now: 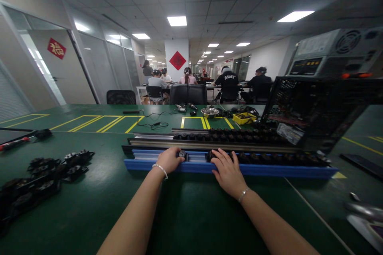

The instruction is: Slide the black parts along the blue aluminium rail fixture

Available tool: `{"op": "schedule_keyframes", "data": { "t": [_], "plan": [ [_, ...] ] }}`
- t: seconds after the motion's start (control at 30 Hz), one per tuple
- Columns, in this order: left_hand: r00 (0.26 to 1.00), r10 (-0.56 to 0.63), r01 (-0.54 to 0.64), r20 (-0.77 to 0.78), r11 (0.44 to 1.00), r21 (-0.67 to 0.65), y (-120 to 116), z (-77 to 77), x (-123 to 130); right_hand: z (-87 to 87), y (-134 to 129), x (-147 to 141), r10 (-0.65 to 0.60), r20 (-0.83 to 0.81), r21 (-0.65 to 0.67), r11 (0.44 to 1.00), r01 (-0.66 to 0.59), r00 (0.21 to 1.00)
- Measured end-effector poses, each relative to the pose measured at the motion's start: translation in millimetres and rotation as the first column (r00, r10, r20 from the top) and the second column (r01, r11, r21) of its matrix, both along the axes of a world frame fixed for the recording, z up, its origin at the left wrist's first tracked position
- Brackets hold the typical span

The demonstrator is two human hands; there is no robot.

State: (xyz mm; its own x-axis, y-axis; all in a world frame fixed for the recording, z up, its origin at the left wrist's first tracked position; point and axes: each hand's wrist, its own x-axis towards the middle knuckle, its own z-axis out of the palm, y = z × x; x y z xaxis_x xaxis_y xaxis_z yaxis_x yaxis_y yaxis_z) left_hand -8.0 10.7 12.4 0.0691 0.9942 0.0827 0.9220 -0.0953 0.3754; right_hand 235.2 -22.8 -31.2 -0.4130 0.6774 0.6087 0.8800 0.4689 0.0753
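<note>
A long blue channel rail (196,167) lies crosswise on the green table before me. My left hand (168,160) is closed on a small black part with a metallic top (182,154), which sits in the rail towards its left end. Over the left end of a row of similar black parts (263,158) in the same rail, my right hand (229,169) rests with its fingers spread. A bare stretch of channel shows between the two hands. My fingers partly hide the parts under them, whose exact kind I cannot tell.
Behind the blue rail lie dark rails (155,142) with more black parts. Loose black parts (44,171) lie at left. An opened computer case (323,103) stands at right. A metal bowl (210,112), a yellow tray (243,118) and cables lie farther back. Several people sit beyond.
</note>
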Motion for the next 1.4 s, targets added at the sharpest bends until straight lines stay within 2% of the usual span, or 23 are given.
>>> {"op": "schedule_keyframes", "data": {
  "t": [0.63,1.4],
  "plan": [
    [1.0,-0.001,0.001,0.004,1.0,-0.004,3.4,-1.8,-14.0,-5.1,2.6,-0.2,0.007,-0.049,-0.009,1.0,-0.008,0.999],
    [1.0,-0.005,0.005,0.023,1.0,-0.007,5.7,-3.8,-29.5,-4.3,2.4,0.7,0.003,-0.029,-0.003,1.0,-0.003,1.0]
  ]
}}
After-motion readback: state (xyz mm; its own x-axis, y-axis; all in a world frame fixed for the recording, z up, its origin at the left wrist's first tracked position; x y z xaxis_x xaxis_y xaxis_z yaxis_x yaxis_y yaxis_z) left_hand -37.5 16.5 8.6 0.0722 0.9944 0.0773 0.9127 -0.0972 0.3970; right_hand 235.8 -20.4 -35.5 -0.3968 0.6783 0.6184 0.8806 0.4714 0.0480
